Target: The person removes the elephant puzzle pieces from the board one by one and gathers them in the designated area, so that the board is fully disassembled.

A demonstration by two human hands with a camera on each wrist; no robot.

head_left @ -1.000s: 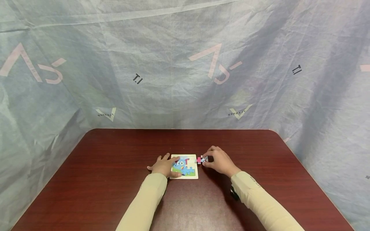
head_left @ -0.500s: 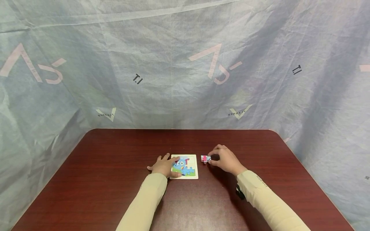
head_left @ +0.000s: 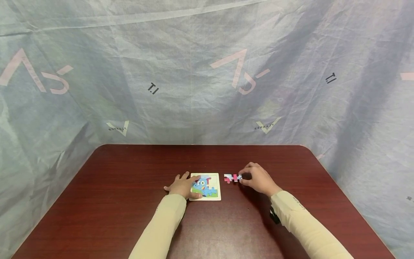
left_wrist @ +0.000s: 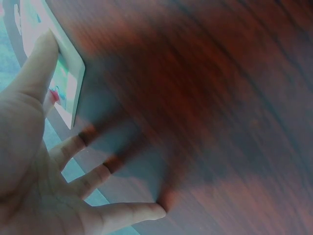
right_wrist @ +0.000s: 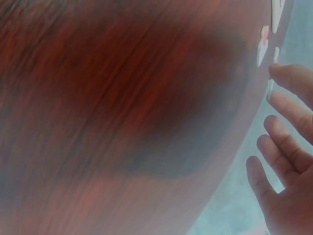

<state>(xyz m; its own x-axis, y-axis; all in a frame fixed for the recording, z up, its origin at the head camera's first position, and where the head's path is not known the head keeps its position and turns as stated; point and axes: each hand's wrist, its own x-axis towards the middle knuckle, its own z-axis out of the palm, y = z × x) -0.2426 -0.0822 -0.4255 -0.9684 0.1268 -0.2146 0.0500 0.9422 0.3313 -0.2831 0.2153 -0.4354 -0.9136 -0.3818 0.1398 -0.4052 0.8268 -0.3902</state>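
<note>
A square jigsaw board (head_left: pixel 205 199) with a pale frame and a blue cartoon animal lies at mid-table. Part of its upper right shows bare tray. My left hand (head_left: pixel 181 187) rests on the board's left side, fingers spread, covering some of the picture. In the left wrist view its thumb lies across the frame (left_wrist: pixel 75 81). To the right of the board, my right hand (head_left: pixel 260 180) pinches a pink-and-blue puzzle piece (head_left: pixel 237 177) between thumb and forefinger. Another puzzle piece (head_left: pixel 228 178), pink and pale blue, lies between the board and the held one.
The dark red wooden table (head_left: pixel 136 165) has rounded far corners. Grey printed cloth (head_left: pixel 194 100) hangs behind it and at both sides. Pale sleeves cover both forearms, and a dark band (head_left: pixel 275 216) shows under the right sleeve.
My right hand has moved right, away from the board, with the pinched puzzle piece. The other puzzle piece now shows uncovered on its left. My left hand has stayed put on the board.
</note>
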